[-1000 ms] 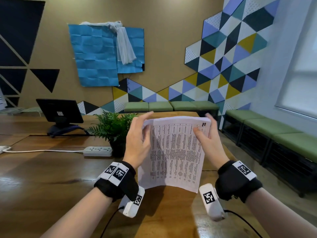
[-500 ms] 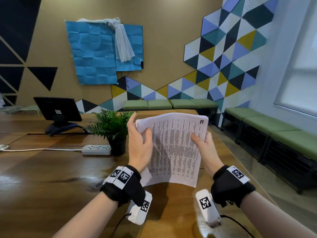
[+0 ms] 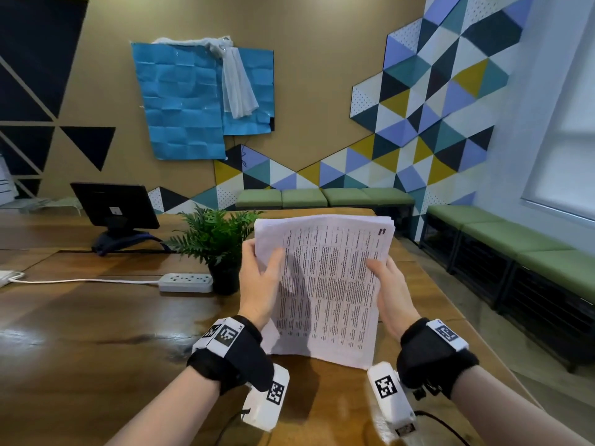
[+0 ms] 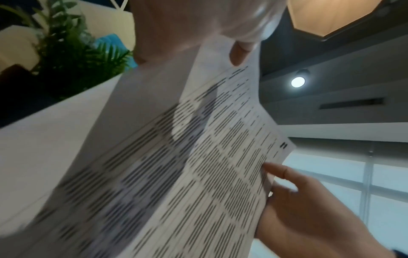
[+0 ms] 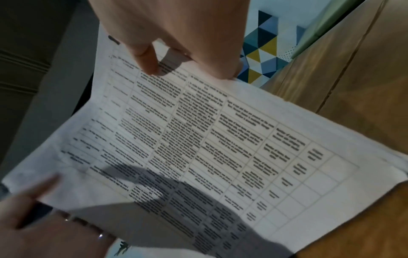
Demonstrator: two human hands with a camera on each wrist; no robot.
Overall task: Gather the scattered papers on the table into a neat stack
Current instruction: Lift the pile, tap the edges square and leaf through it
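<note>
A stack of white papers printed with a table stands on its bottom edge on the wooden table, leaning back. My left hand grips its left edge, thumb on the front sheet. My right hand grips the right edge, thumb in front and fingers behind. The left wrist view shows the papers from below with my left thumb on them and the right hand at the far edge. In the right wrist view the papers span the frame under my right hand.
A potted plant stands just left of the papers, with a white power strip and its cable beside it. A dark monitor sits at the back left. The table's right edge drops to the floor near green benches.
The papers have come down a little and stand more upright on the table. Both hands have slid lower along the side edges; the left fingers have closed onto the left edge.
</note>
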